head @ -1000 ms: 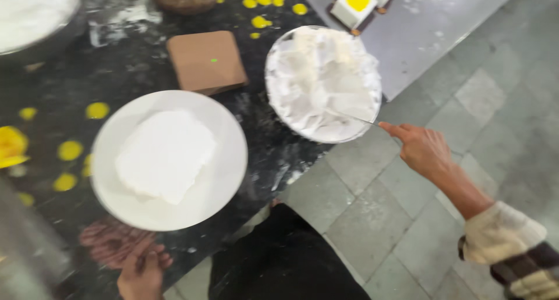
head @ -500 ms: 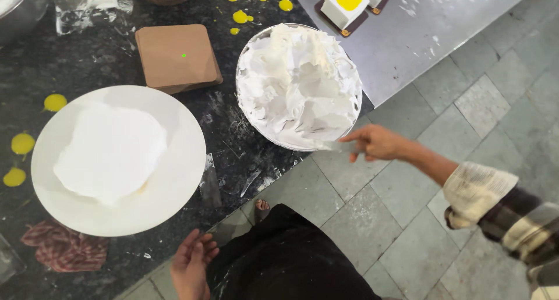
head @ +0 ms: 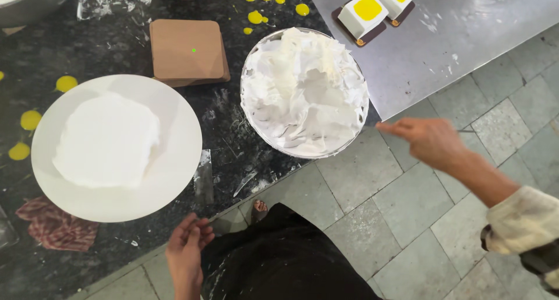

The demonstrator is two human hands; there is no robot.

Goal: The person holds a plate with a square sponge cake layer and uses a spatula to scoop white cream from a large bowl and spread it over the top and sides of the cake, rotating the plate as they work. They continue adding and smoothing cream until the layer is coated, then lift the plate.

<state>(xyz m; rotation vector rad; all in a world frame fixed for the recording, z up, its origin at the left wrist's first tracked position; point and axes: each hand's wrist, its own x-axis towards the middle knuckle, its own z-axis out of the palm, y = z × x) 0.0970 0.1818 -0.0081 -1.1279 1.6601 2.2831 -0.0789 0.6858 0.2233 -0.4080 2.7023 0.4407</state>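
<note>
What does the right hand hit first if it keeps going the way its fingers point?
The right hand points left, toward the bowl of whipped cream. The bowl's near rim is probably the first contact, though the hand's height is unclear, so it might pass over the rim into the cream.

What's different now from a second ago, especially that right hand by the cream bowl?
The right hand has drawn back from the rim of the cream bowl and now hangs over the floor tiles beside the counter; whether it holds anything cannot be told. The left hand has come off the counter and sits below its edge. The white plate, its white slab and the brown boards stayed put.
</note>
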